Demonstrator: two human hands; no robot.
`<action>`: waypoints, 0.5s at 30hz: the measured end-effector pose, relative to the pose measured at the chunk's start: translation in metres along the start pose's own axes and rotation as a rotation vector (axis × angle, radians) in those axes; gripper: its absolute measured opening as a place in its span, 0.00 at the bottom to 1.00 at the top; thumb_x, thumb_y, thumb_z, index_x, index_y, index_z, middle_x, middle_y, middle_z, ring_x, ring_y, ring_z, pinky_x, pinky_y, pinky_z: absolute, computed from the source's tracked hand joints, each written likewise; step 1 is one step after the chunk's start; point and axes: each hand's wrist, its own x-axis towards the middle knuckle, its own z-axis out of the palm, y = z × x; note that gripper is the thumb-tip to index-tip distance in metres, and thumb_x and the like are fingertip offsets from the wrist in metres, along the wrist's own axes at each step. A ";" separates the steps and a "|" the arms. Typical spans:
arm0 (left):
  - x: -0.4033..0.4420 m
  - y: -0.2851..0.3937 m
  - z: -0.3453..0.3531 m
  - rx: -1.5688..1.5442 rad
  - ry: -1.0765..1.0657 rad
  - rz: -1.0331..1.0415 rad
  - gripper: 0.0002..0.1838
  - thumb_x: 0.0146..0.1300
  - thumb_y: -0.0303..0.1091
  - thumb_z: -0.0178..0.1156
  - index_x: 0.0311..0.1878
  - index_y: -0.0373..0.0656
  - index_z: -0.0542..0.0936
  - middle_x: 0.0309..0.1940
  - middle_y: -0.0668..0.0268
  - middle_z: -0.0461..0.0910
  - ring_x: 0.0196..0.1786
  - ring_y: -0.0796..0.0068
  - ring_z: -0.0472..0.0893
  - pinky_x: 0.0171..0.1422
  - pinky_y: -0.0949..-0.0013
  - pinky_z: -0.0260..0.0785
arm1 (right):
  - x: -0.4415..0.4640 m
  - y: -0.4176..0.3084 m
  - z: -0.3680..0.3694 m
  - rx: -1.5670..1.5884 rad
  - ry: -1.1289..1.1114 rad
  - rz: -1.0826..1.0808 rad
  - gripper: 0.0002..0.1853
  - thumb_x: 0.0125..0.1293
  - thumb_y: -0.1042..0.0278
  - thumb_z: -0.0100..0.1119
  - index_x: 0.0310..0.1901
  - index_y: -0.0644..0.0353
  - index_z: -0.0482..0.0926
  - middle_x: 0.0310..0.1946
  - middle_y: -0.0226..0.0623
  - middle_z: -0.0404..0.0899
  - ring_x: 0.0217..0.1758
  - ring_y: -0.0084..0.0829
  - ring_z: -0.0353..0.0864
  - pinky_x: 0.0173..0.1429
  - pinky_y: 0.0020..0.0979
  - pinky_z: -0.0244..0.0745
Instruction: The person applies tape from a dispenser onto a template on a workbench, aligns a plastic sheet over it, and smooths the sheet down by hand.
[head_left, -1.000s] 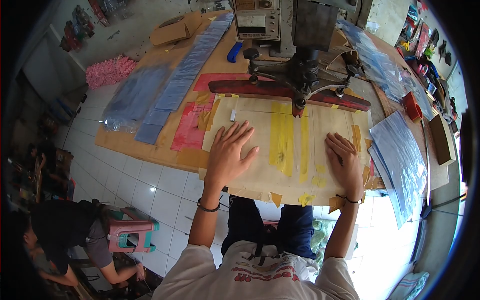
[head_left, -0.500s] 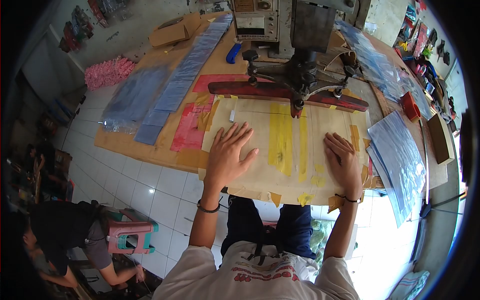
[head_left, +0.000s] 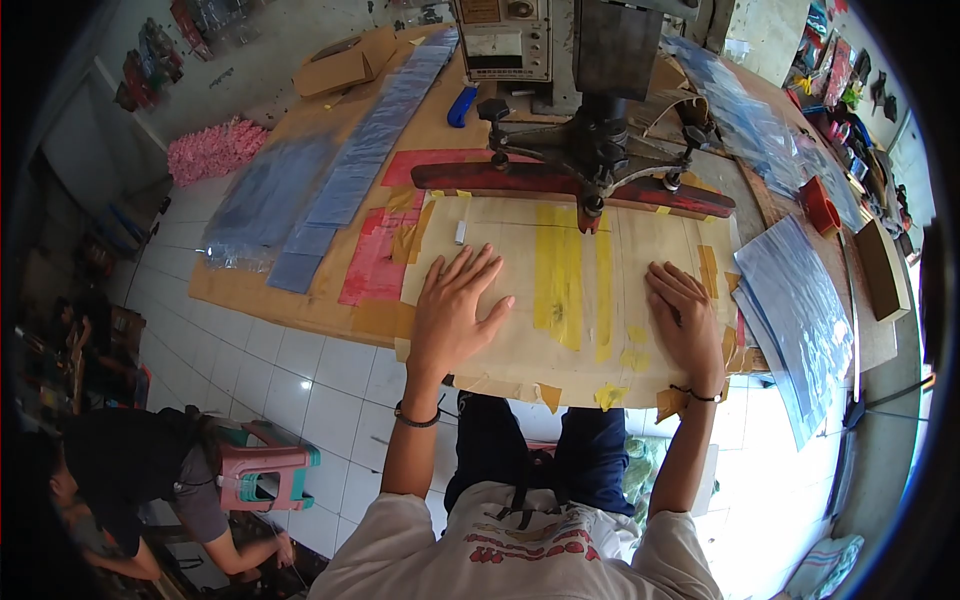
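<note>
My left hand [head_left: 459, 312] lies flat on a beige board [head_left: 500, 350], fingers spread, holding nothing. On the board's right part my right hand [head_left: 685, 318] rests with its fingers stretched forward and close to each other, also empty. Yellow tape strips [head_left: 558, 290] run down the board between the hands. A small white piece [head_left: 461, 231] lies just beyond my left fingertips. Across the board's far edge stands a machine's long red-and-black bar [head_left: 500, 180], below a dark metal bracket [head_left: 600, 150]. Whether the bar touches the board cannot be made out.
Blue plastic sheets [head_left: 375, 150] lie at the left, more sheets [head_left: 800, 320] at the right. A blue cutter [head_left: 462, 107], a cardboard box [head_left: 345, 62] and a red container [head_left: 819, 206] are on the table. Another person [head_left: 130, 470] bends low by stacked stools [head_left: 265, 475] at the lower left.
The view has shifted slightly, so the machine and table sit a little further left. Both hands stay in place on the board. The other person's arm has moved slightly.
</note>
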 end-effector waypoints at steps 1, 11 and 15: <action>0.000 0.000 0.000 -0.004 -0.003 -0.006 0.29 0.69 0.47 0.64 0.70 0.45 0.79 0.74 0.60 0.74 0.79 0.54 0.68 0.85 0.48 0.51 | 0.000 0.000 0.000 -0.002 0.000 -0.002 0.17 0.70 0.71 0.59 0.57 0.65 0.86 0.62 0.45 0.84 0.72 0.49 0.77 0.77 0.46 0.67; 0.000 0.003 -0.002 -0.010 -0.019 -0.025 0.29 0.69 0.47 0.64 0.70 0.45 0.79 0.75 0.60 0.74 0.79 0.55 0.68 0.85 0.47 0.52 | -0.002 0.002 0.001 -0.009 0.007 -0.013 0.17 0.69 0.71 0.60 0.57 0.63 0.86 0.63 0.43 0.84 0.72 0.49 0.77 0.76 0.46 0.68; 0.000 0.003 -0.002 -0.003 -0.025 -0.020 0.29 0.69 0.46 0.65 0.70 0.45 0.79 0.75 0.60 0.74 0.79 0.55 0.68 0.85 0.47 0.51 | -0.001 0.002 0.001 0.000 0.011 -0.019 0.17 0.69 0.71 0.61 0.57 0.63 0.86 0.62 0.43 0.84 0.71 0.48 0.78 0.76 0.46 0.69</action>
